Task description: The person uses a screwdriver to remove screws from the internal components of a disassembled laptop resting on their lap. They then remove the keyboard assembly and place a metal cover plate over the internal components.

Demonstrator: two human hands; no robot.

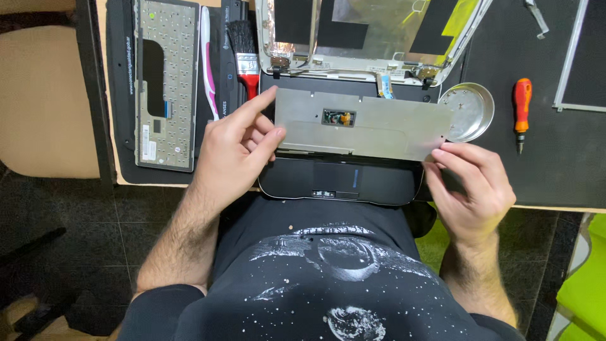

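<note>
While both hands grip it, metal plate [363,125] lies left-right.

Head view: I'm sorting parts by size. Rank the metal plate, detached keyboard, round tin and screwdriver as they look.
1. metal plate, held nearer the camera, so unsure against
2. detached keyboard
3. round tin
4. screwdriver

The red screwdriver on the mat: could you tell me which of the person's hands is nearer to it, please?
Right. The right hand, gripping the metal plate at its right end, sits just below-left of the screwdriver; the left hand holds the plate's far end.
</note>
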